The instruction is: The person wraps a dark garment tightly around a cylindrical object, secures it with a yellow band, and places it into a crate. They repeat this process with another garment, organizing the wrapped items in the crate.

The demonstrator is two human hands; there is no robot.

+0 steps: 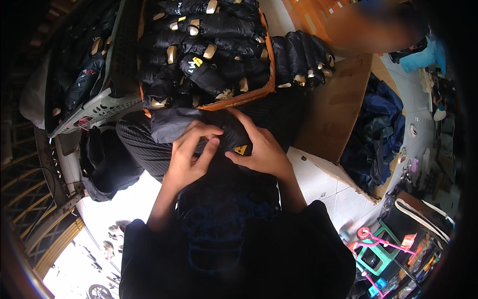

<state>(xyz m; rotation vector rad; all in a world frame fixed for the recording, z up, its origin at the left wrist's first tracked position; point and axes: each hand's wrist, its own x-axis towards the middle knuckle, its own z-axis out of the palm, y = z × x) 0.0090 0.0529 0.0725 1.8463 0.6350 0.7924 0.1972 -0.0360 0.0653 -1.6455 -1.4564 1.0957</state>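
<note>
Across my lap, a black cloth bundle [174, 124] of soft, thin fabric lies between my hands, with a small yellow tag at its right end. My right hand [266, 149] grips that end, fingers over the far side and thumb beside the tag. The fingers of my left hand [190, 152] are bent, thumb and fingertips pinching close together against the cloth; whatever sits between the tips is too small to make out. Just beyond, an orange-rimmed crate [271, 60] is packed with black rolled puffy garments [219, 27], several with pale bands and yellow tags.
To the left stands a grey plastic basket [94, 109] of black garments, above a black bag [107, 164]. More rolled garments [303, 55] lie right of the crate. An open cardboard box [343, 109] holds dark blue cloth [378, 134]. A green stool [381, 249] and pink toy frame [381, 242] are lower right.
</note>
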